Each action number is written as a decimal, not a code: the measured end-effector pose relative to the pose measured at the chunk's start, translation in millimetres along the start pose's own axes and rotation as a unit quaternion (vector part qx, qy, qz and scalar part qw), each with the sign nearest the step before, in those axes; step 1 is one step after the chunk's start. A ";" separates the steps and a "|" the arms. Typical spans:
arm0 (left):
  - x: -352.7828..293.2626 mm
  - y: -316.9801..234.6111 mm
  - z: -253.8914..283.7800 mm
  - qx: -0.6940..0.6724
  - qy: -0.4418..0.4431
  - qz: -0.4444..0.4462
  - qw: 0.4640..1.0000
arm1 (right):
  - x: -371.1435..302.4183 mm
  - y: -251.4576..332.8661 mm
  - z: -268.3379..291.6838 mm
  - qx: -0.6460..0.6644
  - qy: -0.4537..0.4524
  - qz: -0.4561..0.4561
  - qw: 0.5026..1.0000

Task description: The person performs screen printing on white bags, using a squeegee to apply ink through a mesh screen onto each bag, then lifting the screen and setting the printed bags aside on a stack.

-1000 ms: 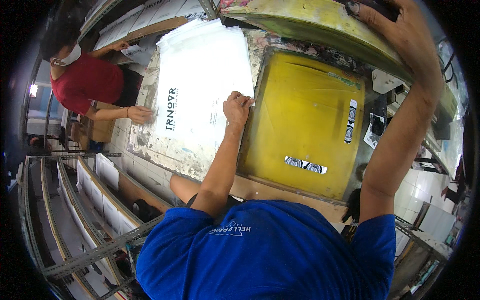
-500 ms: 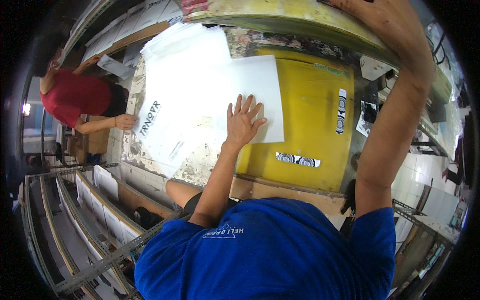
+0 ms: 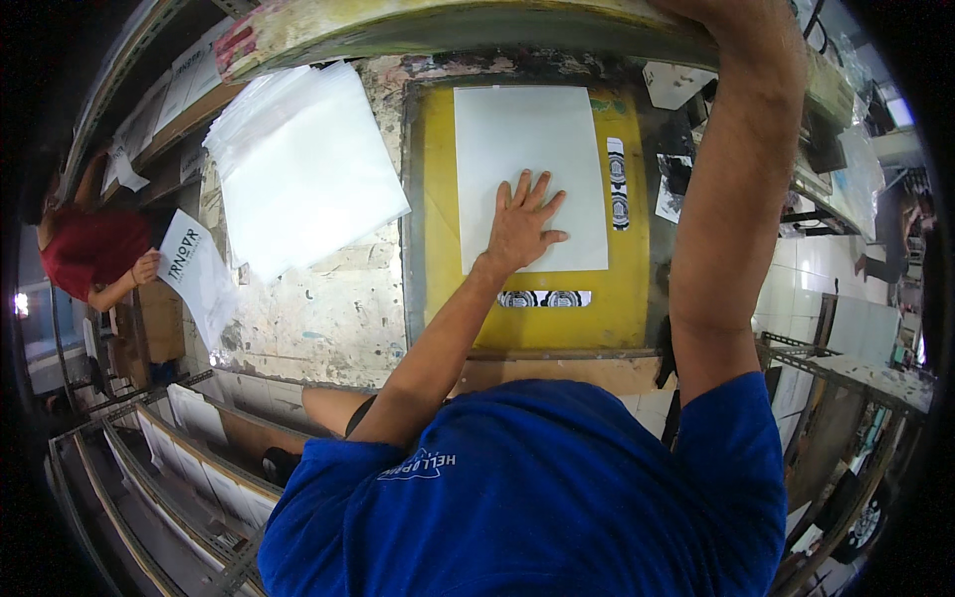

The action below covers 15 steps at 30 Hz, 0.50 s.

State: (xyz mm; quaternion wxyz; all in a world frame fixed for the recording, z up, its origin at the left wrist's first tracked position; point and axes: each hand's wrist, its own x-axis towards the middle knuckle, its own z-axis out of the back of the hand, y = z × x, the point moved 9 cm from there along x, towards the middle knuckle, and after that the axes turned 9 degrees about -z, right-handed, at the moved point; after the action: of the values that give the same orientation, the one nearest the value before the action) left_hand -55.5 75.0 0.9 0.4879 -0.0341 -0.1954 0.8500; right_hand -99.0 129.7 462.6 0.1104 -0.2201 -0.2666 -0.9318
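My left hand [image 3: 524,224] lies flat with fingers spread on a blank white sheet [image 3: 527,129]. That sheet rests on a yellow board [image 3: 438,308], set back from two strips with black round patterns, one strip [image 3: 618,184] at its right and another strip [image 3: 567,298] in front. My right arm reaches up to the far side, where my right hand [image 3: 721,12] is at the long, paint-stained raised frame [image 3: 477,38]; its fingers are cut off by the picture's upper edge. Left of the board lies a fanned stack of white sheets [image 3: 308,169].
A co-worker in a red shirt [image 3: 95,249] stands at the left, holding a printed sheet [image 3: 194,269]. The worn table [image 3: 308,338] carries the board and stack. Metal racks with sheets [image 3: 189,448] stand at the lower left, and another rack [image 3: 846,373] at the right.
My left hand has moved the white sheet right, off the stack and squarely onto the yellow board. The co-worker has drawn the printed sheet away from the stack. My view has shifted right.
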 end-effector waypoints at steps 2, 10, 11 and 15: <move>-3.3 -10.4 -3.5 -0.010 0.001 -0.011 1.000 | 2.8 -0.9 0.5 0.033 0.035 -0.023 0.999; -13.2 -30.2 -3.3 -0.030 -0.011 -0.024 0.999 | 3.3 -2.0 -6.8 -0.046 0.016 -0.025 0.999; -14.9 -28.9 -4.7 -0.031 -0.003 -0.019 0.999 | 1.7 -0.2 -8.3 -0.044 0.021 -0.017 0.999; -19.7 -31.7 -5.4 -0.040 -0.004 -0.024 0.999 | -8.5 11.1 -3.2 0.019 0.023 0.024 0.999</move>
State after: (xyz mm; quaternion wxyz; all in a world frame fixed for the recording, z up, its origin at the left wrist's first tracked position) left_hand -18.0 74.2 4.9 0.5053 -0.0456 -0.2316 0.8300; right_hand -89.1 119.5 461.2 0.1426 -0.2027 -0.2760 -0.9286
